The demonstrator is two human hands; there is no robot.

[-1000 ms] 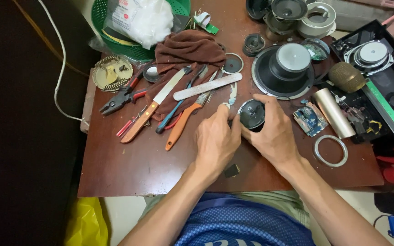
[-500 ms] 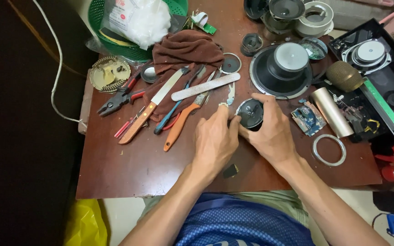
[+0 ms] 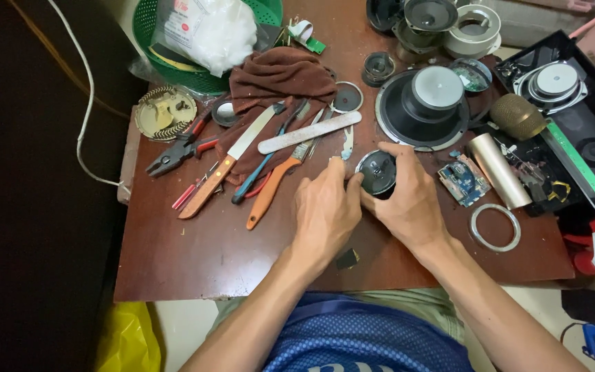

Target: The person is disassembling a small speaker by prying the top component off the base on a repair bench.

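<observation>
Both hands meet mid-counter: the left hand (image 3: 325, 210) and right hand (image 3: 404, 200) close around a small round speaker (image 3: 376, 172), its lower half hidden by fingers. At eleven o'clock from it lie a knife (image 3: 225, 165) and pliers (image 3: 177, 148); a large speaker (image 3: 425, 107) sits at one o'clock on the brown counter (image 3: 194, 255)

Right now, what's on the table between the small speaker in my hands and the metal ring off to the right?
In the head view, a small blue circuit board lies between the small speaker and the metal ring, beside your right hand.
</observation>
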